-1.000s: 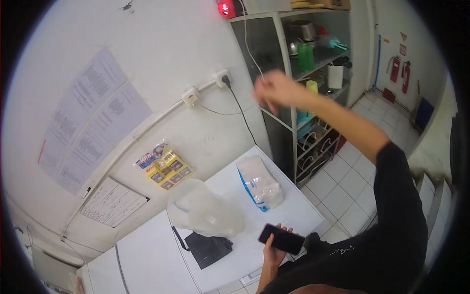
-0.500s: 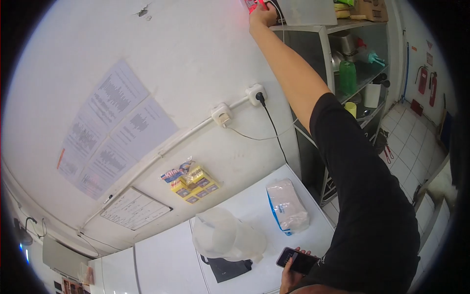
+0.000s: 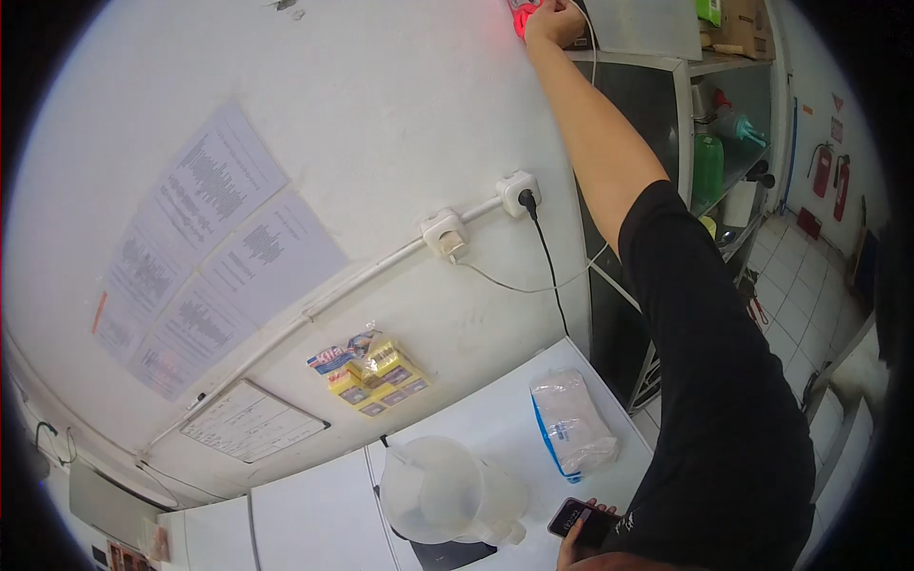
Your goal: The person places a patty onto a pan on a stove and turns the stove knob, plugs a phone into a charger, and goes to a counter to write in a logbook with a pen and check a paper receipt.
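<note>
White wall (image 3: 409, 124) carries pale printed sheets (image 3: 224, 195), a whiteboard (image 3: 252, 422) and glossy yellow packets (image 3: 381, 379), with a metal-framed shelf unit (image 3: 683, 105) to one side. On the smooth white worktop (image 3: 505, 411) sit a rounded, translucent plastic container (image 3: 433, 490), a clear-wrapped pale bundle (image 3: 578, 423) with a blue edge, and a flat black item (image 3: 447, 556) partly beneath the container. At the top edge of the view, the right hand (image 3: 555, 26) has its fingers bent against a red-glowing device (image 3: 524, 13); how tightly they close is hidden. Low down, the left hand (image 3: 570, 549) has its fingers wrapped around a dark, slim phone (image 3: 592, 531), screen lit, near the bundle.
</note>
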Tool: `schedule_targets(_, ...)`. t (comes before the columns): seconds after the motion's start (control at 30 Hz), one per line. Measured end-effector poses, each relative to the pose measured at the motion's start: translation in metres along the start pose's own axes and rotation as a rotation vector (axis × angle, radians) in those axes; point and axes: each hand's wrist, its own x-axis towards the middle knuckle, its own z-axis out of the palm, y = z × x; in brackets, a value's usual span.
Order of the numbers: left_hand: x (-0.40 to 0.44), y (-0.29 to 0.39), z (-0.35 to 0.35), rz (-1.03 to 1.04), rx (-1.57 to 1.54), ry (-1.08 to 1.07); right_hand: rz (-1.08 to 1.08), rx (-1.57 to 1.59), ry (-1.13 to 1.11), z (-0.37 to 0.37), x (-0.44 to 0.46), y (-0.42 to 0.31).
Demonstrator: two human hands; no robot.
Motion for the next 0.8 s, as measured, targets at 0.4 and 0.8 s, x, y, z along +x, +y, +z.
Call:
schedule_targets(0.4,-0.001,-0.001,-0.015,-0.041,-0.203,-0.099,-0.044,-0.001,0.05,-0.001,0.004,-0.001)
schedule_targets(0.8,-0.002,-0.025,-0.049,-0.023,-0.297,-0.244,0.764,0.822,-0.721,-0.22,-0.091,-0.093)
